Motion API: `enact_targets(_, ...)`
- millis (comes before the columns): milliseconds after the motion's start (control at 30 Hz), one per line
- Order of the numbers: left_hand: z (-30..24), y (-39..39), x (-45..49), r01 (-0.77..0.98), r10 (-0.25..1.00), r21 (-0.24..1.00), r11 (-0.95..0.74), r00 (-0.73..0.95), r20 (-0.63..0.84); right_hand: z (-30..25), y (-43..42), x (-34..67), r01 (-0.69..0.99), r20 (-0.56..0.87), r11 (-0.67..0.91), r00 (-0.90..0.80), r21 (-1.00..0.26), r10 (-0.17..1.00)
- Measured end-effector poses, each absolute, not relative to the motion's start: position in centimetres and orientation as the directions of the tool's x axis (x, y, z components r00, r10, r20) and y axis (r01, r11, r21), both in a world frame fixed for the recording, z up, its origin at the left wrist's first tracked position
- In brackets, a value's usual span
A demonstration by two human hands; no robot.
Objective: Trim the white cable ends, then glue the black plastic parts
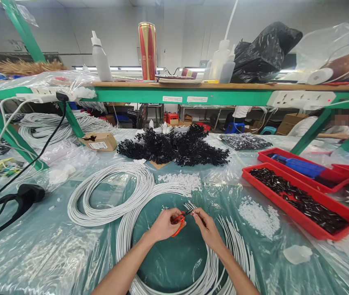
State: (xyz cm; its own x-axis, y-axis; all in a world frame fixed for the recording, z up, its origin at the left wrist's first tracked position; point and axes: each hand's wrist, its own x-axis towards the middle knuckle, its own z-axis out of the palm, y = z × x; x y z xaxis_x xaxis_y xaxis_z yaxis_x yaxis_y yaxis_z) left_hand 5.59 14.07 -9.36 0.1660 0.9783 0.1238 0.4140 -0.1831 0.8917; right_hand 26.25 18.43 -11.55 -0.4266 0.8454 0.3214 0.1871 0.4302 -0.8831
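Observation:
My left hand (167,225) is closed around a small red-handled tool (178,224) with a dark front part; whether it is scissors or pliers I cannot tell. The tool's tip points toward a fan of cable ends (189,205) just ahead of both hands. Fingertips of my right hand (205,226) pinch together at those ends, on what looks like one thin cable, partly covered by the fingers. Beneath my forearms lies a large coil of white cable (124,241). A second coil (73,200) overlaps it on the left.
White plastic bits lie in piles (259,217) beside the coils. A red tray (300,219) of dark brown parts stands right. Behind are a heap of black-ended pieces (174,147) and a small carton (99,141). A green-framed shelf (180,96) spans above; black cables (23,194) lie left.

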Motion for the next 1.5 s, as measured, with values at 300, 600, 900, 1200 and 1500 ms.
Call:
enact_targets(300, -9.49, 13.89, 5.68, 0.409, 0.98, 0.901, -0.148, 0.185, 0.077, -11.49, 18.38, 26.18, 0.12, 0.316, 0.403, -0.439, -0.907, 0.841)
enact_targets(600, -9.34, 13.91, 5.76, 0.45, 0.977, 0.877, -0.167, 0.193, 0.087, -11.29, 18.21, 25.92, 0.063, 0.307, 0.376, -0.463, -0.924, 0.831)
enact_targets(900, -9.75, 13.89, 5.84, 0.419, 0.973, 0.892, -0.169, 0.217, 0.082, -10.94, 18.04, 26.01, 0.024, 0.298, 0.351, -0.479, -0.936, 0.826)
enact_targets(1200, -10.1, 13.92, 6.17, 0.403, 0.975, 0.899, -0.17, 0.199, 0.095, -11.39, 17.96, 25.84, 0.06, 0.32, 0.385, -0.447, -0.921, 0.835)
enact_targets(1500, -9.67, 13.82, 6.26, 0.336, 0.972, 0.932, -0.137, 0.227, 0.06, -11.25, 18.16, 26.01, 0.083, 0.357, 0.421, -0.402, -0.903, 0.843)
